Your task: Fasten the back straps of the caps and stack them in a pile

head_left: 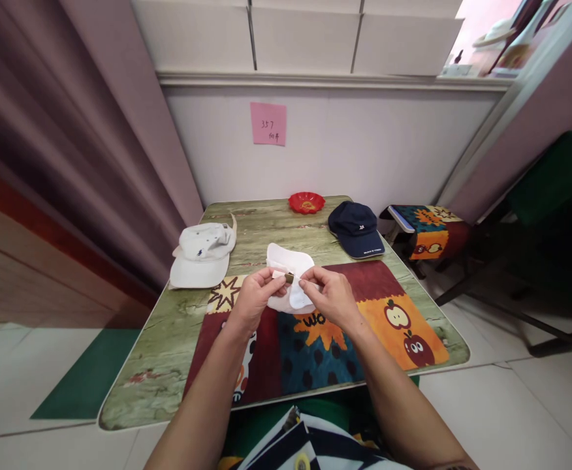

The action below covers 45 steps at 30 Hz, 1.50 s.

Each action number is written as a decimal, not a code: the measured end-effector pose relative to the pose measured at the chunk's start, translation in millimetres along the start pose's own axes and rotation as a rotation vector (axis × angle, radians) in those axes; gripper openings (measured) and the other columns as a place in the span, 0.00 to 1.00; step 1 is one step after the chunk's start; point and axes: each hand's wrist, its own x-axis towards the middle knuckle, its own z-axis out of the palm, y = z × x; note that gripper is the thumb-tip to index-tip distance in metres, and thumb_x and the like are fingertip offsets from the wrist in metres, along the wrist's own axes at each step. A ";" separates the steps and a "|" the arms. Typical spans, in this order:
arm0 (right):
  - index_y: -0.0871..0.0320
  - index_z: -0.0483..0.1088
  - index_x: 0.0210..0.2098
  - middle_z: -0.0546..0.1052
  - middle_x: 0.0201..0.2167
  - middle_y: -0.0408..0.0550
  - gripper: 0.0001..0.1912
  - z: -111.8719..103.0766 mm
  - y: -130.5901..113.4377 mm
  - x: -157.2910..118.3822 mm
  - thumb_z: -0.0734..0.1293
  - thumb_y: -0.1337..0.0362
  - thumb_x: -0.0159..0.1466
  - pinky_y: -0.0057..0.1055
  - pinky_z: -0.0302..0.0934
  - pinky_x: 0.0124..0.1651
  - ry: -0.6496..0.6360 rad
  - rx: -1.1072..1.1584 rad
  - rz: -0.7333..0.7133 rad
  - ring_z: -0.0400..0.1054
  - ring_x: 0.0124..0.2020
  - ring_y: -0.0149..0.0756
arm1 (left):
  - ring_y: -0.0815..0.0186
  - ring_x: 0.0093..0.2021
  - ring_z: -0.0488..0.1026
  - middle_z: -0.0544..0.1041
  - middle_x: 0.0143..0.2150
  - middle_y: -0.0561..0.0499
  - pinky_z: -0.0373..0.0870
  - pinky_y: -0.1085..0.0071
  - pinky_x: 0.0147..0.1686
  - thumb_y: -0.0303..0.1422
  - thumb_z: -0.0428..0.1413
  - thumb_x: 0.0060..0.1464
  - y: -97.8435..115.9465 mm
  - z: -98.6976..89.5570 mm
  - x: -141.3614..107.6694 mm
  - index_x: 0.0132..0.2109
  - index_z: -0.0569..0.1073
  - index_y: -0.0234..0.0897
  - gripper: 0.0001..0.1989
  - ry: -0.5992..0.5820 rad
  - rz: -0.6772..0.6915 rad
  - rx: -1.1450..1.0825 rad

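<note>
A white cap (290, 258) lies over the patterned mat in front of me, its brim pointing away and its back strap toward my hands. My left hand (259, 292) pinches the strap beside a small brass-coloured buckle (289, 278). On the buckle's other side, my right hand (332, 294) has its thumb and fingers closed on the cap's strap end. Both hands partly cover the cap, so the exact threading of the strap is hidden. To the left sits another white cap (200, 269) with a small dark logo. A navy cap (353, 225) rests at the right.
A red scalloped dish (306, 203) stands at the back of the green wood-patterned table (153, 365). The colourful mat (325, 365) covers its front middle. Behind is a wall with a pink note (268, 124). A stool (430, 228) with a patterned cover stands at the right.
</note>
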 end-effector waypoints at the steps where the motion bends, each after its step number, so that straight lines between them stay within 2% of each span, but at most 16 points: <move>1: 0.54 0.76 0.31 0.77 0.24 0.39 0.08 1.0 -0.8 0.5 0.67 0.59 0.62 0.25 0.52 0.28 0.000 -0.004 -0.005 0.65 0.23 0.30 | 0.69 0.27 0.72 0.78 0.27 0.49 0.68 0.74 0.32 0.40 0.69 0.43 -0.9 0.9 0.1 0.37 0.79 0.32 0.17 -0.008 -0.001 0.003; 5: 0.54 0.76 0.31 0.78 0.25 0.41 0.09 5.5 0.8 4.0 0.67 0.57 0.63 0.25 0.54 0.29 -0.008 0.010 -0.027 0.67 0.25 0.31 | 0.69 0.27 0.72 0.78 0.27 0.48 0.68 0.73 0.32 0.40 0.69 0.43 -3.4 2.6 1.1 0.36 0.79 0.32 0.17 -0.013 0.000 0.013; 10: 0.57 0.77 0.42 0.82 0.34 0.49 0.19 -1.7 24.1 10.7 0.60 0.53 0.68 0.28 0.65 0.38 0.083 0.286 0.017 0.76 0.36 0.37 | 0.69 0.25 0.70 0.76 0.25 0.50 0.66 0.73 0.30 0.41 0.68 0.44 2.0 -4.0 1.7 0.36 0.79 0.32 0.17 0.022 0.041 0.082; 13: 0.58 0.77 0.42 0.82 0.37 0.51 0.21 -14.3 38.8 9.3 0.59 0.51 0.70 0.31 0.67 0.44 0.123 0.354 0.022 0.76 0.40 0.39 | 0.68 0.26 0.69 0.76 0.27 0.51 0.65 0.73 0.29 0.41 0.68 0.45 12.7 -14.2 3.4 0.37 0.79 0.34 0.17 0.104 0.144 0.189; 15: 0.58 0.77 0.42 0.81 0.38 0.51 0.20 -20.6 44.2 5.1 0.60 0.51 0.69 0.32 0.67 0.45 0.081 0.327 0.003 0.76 0.42 0.39 | 0.65 0.31 0.71 0.78 0.32 0.48 0.68 0.71 0.34 0.42 0.66 0.47 23.3 -20.3 6.4 0.40 0.79 0.36 0.16 0.157 0.266 0.336; 16: 0.57 0.77 0.43 0.81 0.40 0.51 0.19 -21.9 45.7 2.8 0.62 0.51 0.68 0.32 0.67 0.45 0.047 0.302 -0.009 0.75 0.42 0.40 | 0.62 0.36 0.73 0.79 0.37 0.47 0.69 0.68 0.39 0.42 0.65 0.48 29.4 -22.1 8.6 0.42 0.79 0.37 0.16 0.144 0.332 0.443; 18: 0.56 0.77 0.44 0.80 0.42 0.50 0.17 -20.4 47.6 -0.9 0.65 0.51 0.66 0.33 0.66 0.45 -0.033 0.247 -0.055 0.74 0.43 0.40 | 0.56 0.48 0.73 0.79 0.47 0.45 0.67 0.62 0.51 0.42 0.63 0.51 41.5 -22.7 15.0 0.46 0.78 0.39 0.17 0.012 0.433 0.691; 20: 0.55 0.78 0.43 0.80 0.43 0.50 0.15 -15.0 49.9 -1.5 0.68 0.52 0.64 0.34 0.65 0.47 -0.129 0.216 -0.121 0.73 0.44 0.41 | 0.53 0.57 0.69 0.77 0.54 0.46 0.61 0.56 0.59 0.43 0.61 0.53 51.1 -20.1 23.6 0.49 0.78 0.42 0.18 -0.206 0.466 0.906; 23: 0.57 0.77 0.38 0.79 0.38 0.48 0.15 -7.8 54.6 5.6 0.68 0.52 0.64 0.33 0.65 0.45 -0.244 0.241 -0.129 0.72 0.41 0.40 | 0.53 0.54 0.72 0.79 0.51 0.46 0.63 0.58 0.57 0.45 0.58 0.56 56.8 -16.7 37.6 0.48 0.79 0.40 0.18 -0.463 0.390 1.046; 25: 0.58 0.75 0.35 0.77 0.32 0.46 0.16 -8.7 55.5 14.6 0.67 0.51 0.64 0.29 0.63 0.37 -0.270 0.285 -0.071 0.70 0.34 0.36 | 0.56 0.46 0.75 0.81 0.44 0.46 0.68 0.64 0.47 0.46 0.57 0.56 55.7 -18.1 43.9 0.44 0.80 0.37 0.18 -0.517 0.305 1.020; 27: 0.59 0.74 0.35 0.75 0.30 0.44 0.16 -14.4 51.6 24.7 0.68 0.51 0.63 0.27 0.60 0.32 -0.269 0.313 -0.049 0.67 0.30 0.33 | 0.59 0.39 0.75 0.80 0.39 0.47 0.69 0.68 0.39 0.45 0.57 0.56 53.4 -22.3 45.3 0.40 0.79 0.35 0.17 -0.494 0.242 0.939; 29: 0.59 0.74 0.34 0.74 0.29 0.44 0.15 -21.3 42.8 33.3 0.68 0.52 0.63 0.26 0.58 0.31 -0.255 0.314 -0.072 0.65 0.29 0.32 | 0.61 0.36 0.74 0.79 0.36 0.48 0.68 0.70 0.36 0.45 0.58 0.55 51.8 -27.3 41.9 0.38 0.78 0.35 0.17 -0.456 0.203 0.834; 32: 0.59 0.76 0.35 0.75 0.30 0.45 0.14 -23.9 26.6 40.2 0.68 0.53 0.63 0.26 0.56 0.30 -0.267 0.273 -0.107 0.65 0.28 0.31 | 0.65 0.34 0.72 0.77 0.34 0.50 0.67 0.72 0.34 0.45 0.61 0.52 53.1 -32.5 32.6 0.37 0.78 0.34 0.16 -0.417 0.140 0.692; 36: 0.59 0.77 0.35 0.78 0.32 0.46 0.14 -7.4 14.5 40.7 0.68 0.54 0.62 0.26 0.58 0.32 -0.298 0.271 -0.132 0.68 0.33 0.34 | 0.68 0.31 0.69 0.76 0.33 0.52 0.65 0.74 0.31 0.45 0.61 0.53 58.7 -34.3 24.5 0.38 0.78 0.34 0.16 -0.364 0.078 0.608; 40: 0.59 0.77 0.32 0.78 0.31 0.46 0.12 8.5 11.2 40.3 0.68 0.57 0.62 0.26 0.59 0.35 -0.260 0.329 -0.119 0.69 0.34 0.34 | 0.68 0.32 0.70 0.77 0.34 0.51 0.65 0.74 0.32 0.44 0.62 0.53 60.8 -36.2 23.7 0.39 0.78 0.35 0.16 -0.416 0.060 0.590; 45: 0.59 0.75 0.29 0.77 0.28 0.44 0.09 10.0 7.6 41.2 0.67 0.60 0.61 0.25 0.57 0.34 -0.234 0.309 -0.115 0.68 0.33 0.32 | 0.66 0.35 0.71 0.77 0.37 0.50 0.67 0.73 0.35 0.44 0.62 0.53 59.8 -40.4 22.3 0.42 0.78 0.35 0.16 -0.476 0.045 0.570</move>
